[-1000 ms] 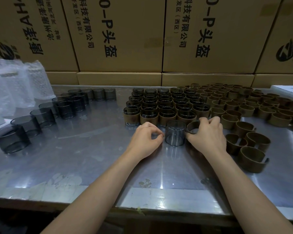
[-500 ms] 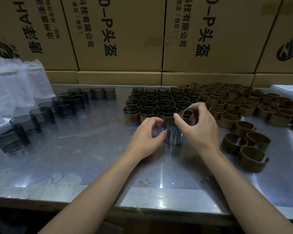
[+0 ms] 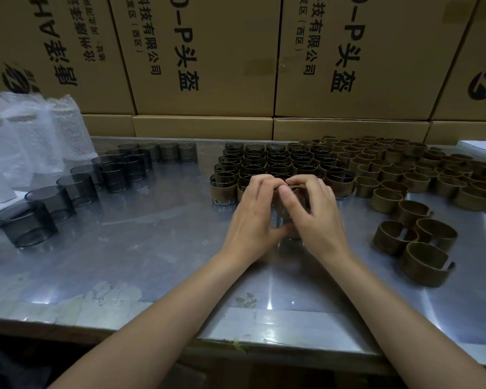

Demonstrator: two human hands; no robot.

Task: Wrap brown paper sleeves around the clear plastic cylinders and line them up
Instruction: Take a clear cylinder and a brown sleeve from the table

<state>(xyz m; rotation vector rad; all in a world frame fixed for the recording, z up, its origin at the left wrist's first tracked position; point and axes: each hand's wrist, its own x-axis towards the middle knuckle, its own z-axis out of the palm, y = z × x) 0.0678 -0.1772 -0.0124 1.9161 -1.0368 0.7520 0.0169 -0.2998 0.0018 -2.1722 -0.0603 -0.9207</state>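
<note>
Hands meeting over one clear plastic cylinder (image 3: pixel 288 233) standing upright at table (image 3: pixel 152 248) centre — left hand (image 3: pixel 254 217) cupping from 9 o'clock, right hand (image 3: pixel 313 214) from 3 o'clock, fingertips (image 3: pixel 295 179) curling together above, apparently pinching a paper sleeve, itself hidden. Finished rows (image 3: pixel 275 164) waiting just beyond, at 12 o'clock.
</note>
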